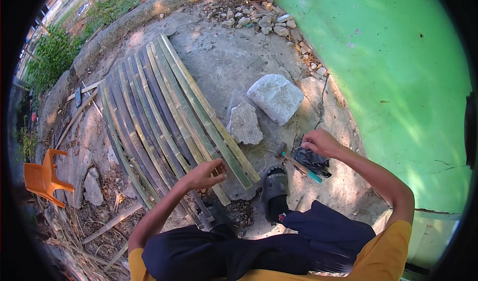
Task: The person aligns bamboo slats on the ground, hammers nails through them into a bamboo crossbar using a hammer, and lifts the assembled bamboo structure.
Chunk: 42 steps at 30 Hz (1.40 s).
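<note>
Bamboo slats (164,107), several of them, lie side by side on the concrete, long and green to dark brown. Over their near ends is my left hand (205,174), its fingers bent but apart, with nothing seen between them. My right hand (321,143) is at a crumpled black plastic bag (312,160), fingers pinched together; what they hold, if anything, is too small to make out. Next to the bag lies a hammer (302,168) with a teal-ended handle, its head near my shoe (275,186).
A large pale stone block (276,98) and a smaller rough stone (245,123) sit beyond the hammer. To the right rises a green wall (388,82). An orange plastic chair (46,178) is at the far left. Rubble (259,19) lies along the wall's foot.
</note>
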{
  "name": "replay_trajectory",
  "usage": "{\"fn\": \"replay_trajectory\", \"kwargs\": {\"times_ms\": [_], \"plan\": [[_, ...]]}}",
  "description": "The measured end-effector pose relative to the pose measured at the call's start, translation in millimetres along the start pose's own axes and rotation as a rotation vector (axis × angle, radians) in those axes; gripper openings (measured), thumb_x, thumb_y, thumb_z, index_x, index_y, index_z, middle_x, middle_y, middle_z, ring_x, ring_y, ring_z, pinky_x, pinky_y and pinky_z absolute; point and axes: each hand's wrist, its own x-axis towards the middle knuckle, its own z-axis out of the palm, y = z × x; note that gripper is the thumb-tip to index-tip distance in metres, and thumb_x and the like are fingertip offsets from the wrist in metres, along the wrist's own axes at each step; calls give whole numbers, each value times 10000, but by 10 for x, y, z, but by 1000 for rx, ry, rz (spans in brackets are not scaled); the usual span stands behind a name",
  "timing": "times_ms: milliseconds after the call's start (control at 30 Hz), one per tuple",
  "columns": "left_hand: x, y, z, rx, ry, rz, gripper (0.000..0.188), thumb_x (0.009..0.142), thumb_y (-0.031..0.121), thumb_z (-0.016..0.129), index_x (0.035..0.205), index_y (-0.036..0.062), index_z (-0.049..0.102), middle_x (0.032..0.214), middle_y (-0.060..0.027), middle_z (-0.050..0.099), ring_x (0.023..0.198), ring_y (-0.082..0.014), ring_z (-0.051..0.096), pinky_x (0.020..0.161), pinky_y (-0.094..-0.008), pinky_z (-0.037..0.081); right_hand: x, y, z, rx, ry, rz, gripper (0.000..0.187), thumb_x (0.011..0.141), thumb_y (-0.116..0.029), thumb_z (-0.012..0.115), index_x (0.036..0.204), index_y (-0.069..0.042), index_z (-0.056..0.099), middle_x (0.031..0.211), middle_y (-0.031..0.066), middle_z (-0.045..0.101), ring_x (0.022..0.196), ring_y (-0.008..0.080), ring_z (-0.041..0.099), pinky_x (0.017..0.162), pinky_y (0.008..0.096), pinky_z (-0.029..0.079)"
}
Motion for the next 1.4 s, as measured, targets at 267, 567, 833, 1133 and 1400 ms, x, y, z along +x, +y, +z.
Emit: {"fn": "replay_trajectory", "kwargs": {"times_ms": [267, 567, 833, 1133, 1400], "plan": [[-148, 751, -470, 530, -160, 37, 376, 926, 361, 702, 1129, 51, 635, 1018, -131, 703, 984, -311, 694, 867, -445, 543, -279, 153, -116, 142, 133, 171, 122, 857, -154, 742, 870, -38, 707, 797, 126, 654, 728, 274, 660, 685, 395, 512], [389, 760, 281, 814, -98, 111, 393, 879, 364, 737, 1127, 81, 627, 1072, -109, 652, 1112, -278, 623, 998, -451, 450, 1144, 625, 536, 295, 666, 183, 124, 867, -158, 742, 887, -36, 723, 802, 103, 643, 660, 224, 616, 644, 360, 489], [957, 265, 1315, 868, 24, 224, 481, 798, 399, 774, 1130, 87, 620, 1081, -92, 606, 1186, -257, 544, 1034, -477, 407, 1812, 973, 646, 288, 688, 122, 113, 864, -146, 751, 930, -57, 724, 850, 92, 648, 695, 227, 630, 657, 365, 510], [1369, -242, 1722, 1093, -235, -89, 344, 743, 472, 786, 860, 150, 758, 853, -74, 725, 953, -251, 674, 963, -416, 393, 1628, 846, 565, 474, 698, 88, 198, 850, -50, 729, 1044, -53, 690, 869, 78, 619, 678, 175, 596, 634, 319, 496], [1388, -204, 1664, 1091, -175, -25, 65, 784, 203, 700, 736, 177, 735, 753, -62, 723, 757, -238, 710, 877, -393, 418, 429, 312, 1321, 374, 481, 116, 285, 832, -88, 716, 1088, -41, 600, 958, 118, 608, 835, 304, 637, 733, 406, 509]]}}
